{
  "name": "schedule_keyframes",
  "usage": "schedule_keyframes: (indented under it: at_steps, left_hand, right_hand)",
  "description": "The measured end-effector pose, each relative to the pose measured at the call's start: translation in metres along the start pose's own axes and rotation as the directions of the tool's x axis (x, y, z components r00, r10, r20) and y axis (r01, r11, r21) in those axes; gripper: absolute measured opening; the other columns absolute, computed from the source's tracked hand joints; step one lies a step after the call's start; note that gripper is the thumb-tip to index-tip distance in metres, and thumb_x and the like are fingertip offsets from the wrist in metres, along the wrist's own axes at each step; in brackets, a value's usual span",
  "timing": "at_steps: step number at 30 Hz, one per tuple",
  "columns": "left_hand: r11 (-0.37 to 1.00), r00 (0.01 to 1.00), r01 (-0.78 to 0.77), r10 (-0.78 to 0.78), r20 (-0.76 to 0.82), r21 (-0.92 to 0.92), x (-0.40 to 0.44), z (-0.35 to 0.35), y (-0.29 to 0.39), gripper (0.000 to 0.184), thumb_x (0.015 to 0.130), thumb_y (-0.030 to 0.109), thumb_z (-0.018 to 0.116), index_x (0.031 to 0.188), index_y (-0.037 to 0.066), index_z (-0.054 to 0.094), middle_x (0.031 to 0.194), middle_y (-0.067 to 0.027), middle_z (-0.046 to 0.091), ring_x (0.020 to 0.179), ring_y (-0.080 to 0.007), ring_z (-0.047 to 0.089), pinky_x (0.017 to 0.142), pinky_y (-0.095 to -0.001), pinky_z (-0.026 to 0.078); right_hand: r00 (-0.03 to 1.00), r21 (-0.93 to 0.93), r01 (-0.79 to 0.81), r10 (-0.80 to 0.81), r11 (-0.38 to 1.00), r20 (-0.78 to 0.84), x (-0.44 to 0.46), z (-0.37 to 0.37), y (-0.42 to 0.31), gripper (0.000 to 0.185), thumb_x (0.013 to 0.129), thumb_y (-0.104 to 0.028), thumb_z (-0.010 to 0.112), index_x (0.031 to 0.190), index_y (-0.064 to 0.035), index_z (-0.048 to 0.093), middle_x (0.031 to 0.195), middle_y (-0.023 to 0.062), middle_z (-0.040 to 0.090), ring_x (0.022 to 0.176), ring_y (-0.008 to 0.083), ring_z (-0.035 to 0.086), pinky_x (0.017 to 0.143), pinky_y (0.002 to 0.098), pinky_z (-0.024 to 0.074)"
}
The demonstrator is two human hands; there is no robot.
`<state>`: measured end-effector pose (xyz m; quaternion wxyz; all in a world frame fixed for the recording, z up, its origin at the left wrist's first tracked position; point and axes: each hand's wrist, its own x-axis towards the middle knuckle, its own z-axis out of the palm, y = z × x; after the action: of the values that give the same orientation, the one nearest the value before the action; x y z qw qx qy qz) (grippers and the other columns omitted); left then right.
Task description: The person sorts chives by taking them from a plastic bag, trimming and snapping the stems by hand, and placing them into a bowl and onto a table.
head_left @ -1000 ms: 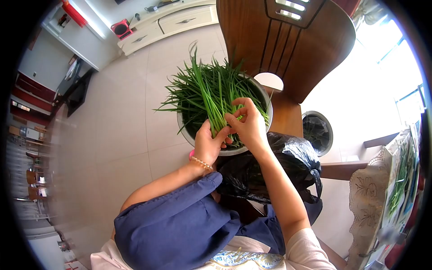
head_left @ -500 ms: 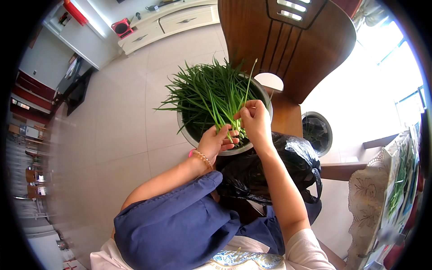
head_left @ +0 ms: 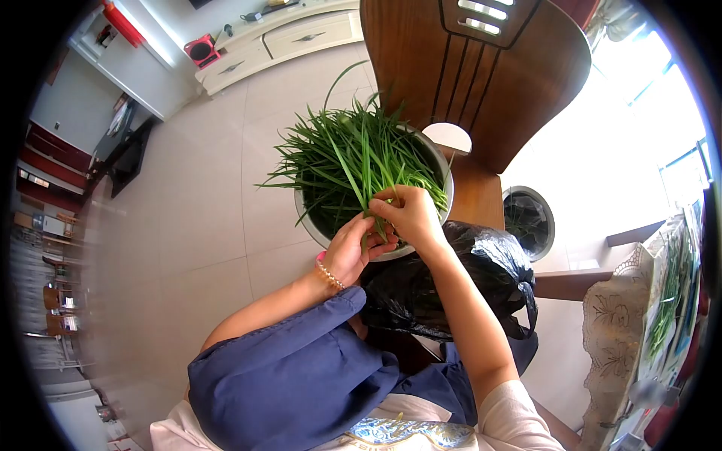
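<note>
A heap of long green garlic chives (head_left: 323,154) fills a round metal basin (head_left: 450,184) on the seat of a wooden chair (head_left: 481,199). Over the basin's near rim, my left hand (head_left: 350,248) is closed around the lower ends of a few chives, palm turned up. Just above and to the right, my right hand (head_left: 414,216) pinches chive stalks between thumb and fingers. The blades between my hands point away from me, over the heap. Beneath my right forearm is a black plastic bag (head_left: 406,297), its contents hidden.
The chair's tall back (head_left: 489,83) rises behind the basin. On the floor to the right stands a lined bin (head_left: 551,225) with green scraps inside. A table with a lace cloth (head_left: 613,338) at the right edge holds more chives (head_left: 665,316). A white cabinet (head_left: 316,34) stands farther off.
My right hand has moved down and left, close to my left hand. The single pale stalk it held upright is no longer there; it now pinches leafy chives.
</note>
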<state>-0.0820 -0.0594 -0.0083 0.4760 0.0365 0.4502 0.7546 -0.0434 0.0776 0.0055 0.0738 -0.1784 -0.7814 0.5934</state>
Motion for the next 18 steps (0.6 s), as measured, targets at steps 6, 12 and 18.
schedule_keyframes:
  at_steps: [6, 12, 18]
  left_hand:
    - [0.999, 0.999, -0.035, 0.035, 0.038, -0.007, -0.004, 0.007, 0.005, 0.034, 0.094, 0.028, 0.035, 0.12, 0.008, 0.041, 0.096, -0.005, 0.055, 0.089, -0.0162, 0.056, 0.081, -0.031, 0.046]
    - [0.997, 0.997, -0.07, 0.068, 0.041, 0.032, -0.006, 0.011, 0.007, 0.037, 0.094, 0.031, 0.036, 0.124, 0.01, 0.038, 0.095, -0.0038, 0.056, 0.09, -0.0159, 0.056, 0.08, -0.0297, 0.046]
    - [0.994, 0.992, -0.101, 0.104, -0.066, 0.05, -0.003, 0.005, 0.008, 0.03, 0.093, 0.027, 0.04, 0.115, 0.009, 0.047, 0.087, -0.0029, 0.057, 0.084, -0.0171, 0.06, 0.073, -0.0264, 0.049]
  right_hand:
    - [0.989, 0.435, -0.136, 0.147, 0.89, 0.01, -0.005, -0.01, -0.019, 0.016, 0.077, -0.009, 0.063, 0.085, 0.0049, 0.06, 0.073, 0.0077, 0.063, 0.064, 0.0092, 0.057, 0.058, 0.0206, 0.0448]
    - [0.996, 0.519, -0.069, 0.092, 0.852, -0.018, -0.004, -0.012, -0.014, 0.017, 0.079, -0.009, 0.062, 0.089, 0.0043, 0.06, 0.073, 0.0056, 0.062, 0.064, 0.0065, 0.054, 0.057, 0.0191, 0.042]
    - [0.968, 0.505, -0.023, 0.146, 0.863, -0.206, -0.012, -0.022, -0.016, 0.024, 0.084, -0.016, 0.056, 0.098, 0.0039, 0.059, 0.072, -0.0003, 0.056, 0.061, 0.0027, 0.045, 0.052, 0.018, 0.0357]
